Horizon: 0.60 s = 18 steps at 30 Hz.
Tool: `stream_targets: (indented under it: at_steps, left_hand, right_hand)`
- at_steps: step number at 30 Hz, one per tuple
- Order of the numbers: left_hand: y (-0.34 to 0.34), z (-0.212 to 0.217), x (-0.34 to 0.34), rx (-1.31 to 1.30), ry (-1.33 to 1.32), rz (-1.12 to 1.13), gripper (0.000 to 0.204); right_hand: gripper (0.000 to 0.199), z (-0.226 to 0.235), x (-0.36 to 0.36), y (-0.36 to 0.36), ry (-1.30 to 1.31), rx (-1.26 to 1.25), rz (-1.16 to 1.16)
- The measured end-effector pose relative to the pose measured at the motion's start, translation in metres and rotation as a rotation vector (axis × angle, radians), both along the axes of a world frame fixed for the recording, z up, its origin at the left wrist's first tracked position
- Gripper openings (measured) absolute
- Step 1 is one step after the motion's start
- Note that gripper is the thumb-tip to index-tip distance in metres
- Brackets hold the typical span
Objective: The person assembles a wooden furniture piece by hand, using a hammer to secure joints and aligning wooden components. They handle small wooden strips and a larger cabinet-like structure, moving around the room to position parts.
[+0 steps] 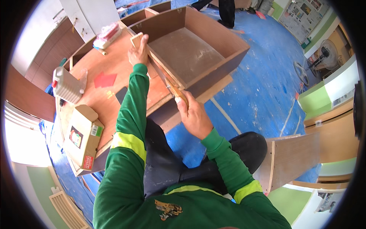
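Two hands are working apart: left hand (138,53) steadying the small wooden block (136,39) beside the brown open-topped wooden box (198,49), right hand (193,116) clamped on the wooden-handled handsaw (172,87), best stroked evenly.

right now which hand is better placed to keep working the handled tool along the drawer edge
Probably the right hand: it grips the wooden handle of the tool against the drawer box. The left hand is busy steadying a small wood piece.

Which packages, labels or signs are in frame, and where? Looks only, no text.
Cardboard box: near left corner of the brown board, tan, oblong, flap open, small printed stickers.
White plastic jug: left edge of board, ribbed, red cap.
Clear plastic packet: far edge of board, red and white contents.
Wall posters: top right, pale sheets with small pictures.
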<state>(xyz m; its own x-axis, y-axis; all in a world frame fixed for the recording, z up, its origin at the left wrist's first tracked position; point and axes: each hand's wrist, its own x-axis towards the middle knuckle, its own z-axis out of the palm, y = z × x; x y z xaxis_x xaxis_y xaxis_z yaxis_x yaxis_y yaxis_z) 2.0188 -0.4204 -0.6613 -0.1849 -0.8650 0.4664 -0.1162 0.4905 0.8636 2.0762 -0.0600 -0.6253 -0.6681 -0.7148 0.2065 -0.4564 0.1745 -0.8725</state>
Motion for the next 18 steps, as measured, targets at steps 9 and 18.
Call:
stream_targets:
  at_steps: [9, 18]
  left_hand:
    - [-0.017, -0.006, -0.001, 0.122, -0.054, -0.037, 0.106]
    - [-0.015, -0.016, -0.006, 0.061, -0.037, -0.119, 0.099]
  right_hand:
    - [0.041, 0.045, 0.048, 0.133, -0.15, 0.204, -0.007]
    - [0.039, -0.021, -0.011, -0.014, 0.024, -0.057, -0.008]
